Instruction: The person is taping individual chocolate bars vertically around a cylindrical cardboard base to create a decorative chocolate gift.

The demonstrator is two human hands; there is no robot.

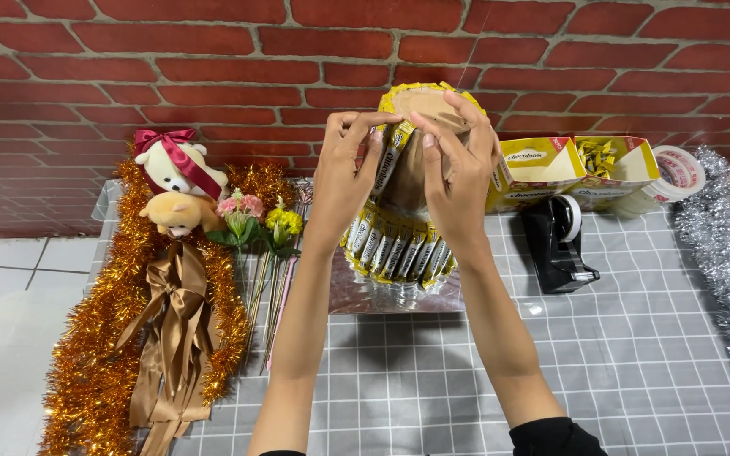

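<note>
The left hand (344, 169) and right hand (458, 173) pinch a yellow snack sachet (390, 156) with narrow fingers against the upper brown cardboard tier (420, 105), standing on the counter (618, 355); it seems unfixed, so it may slip.

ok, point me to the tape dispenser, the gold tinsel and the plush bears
tape dispenser (556, 245): head view, on its black body.
gold tinsel (86, 371): head view, on its left strand.
plush bears (181, 190): head view, where the white bear meets the tan one.
</note>
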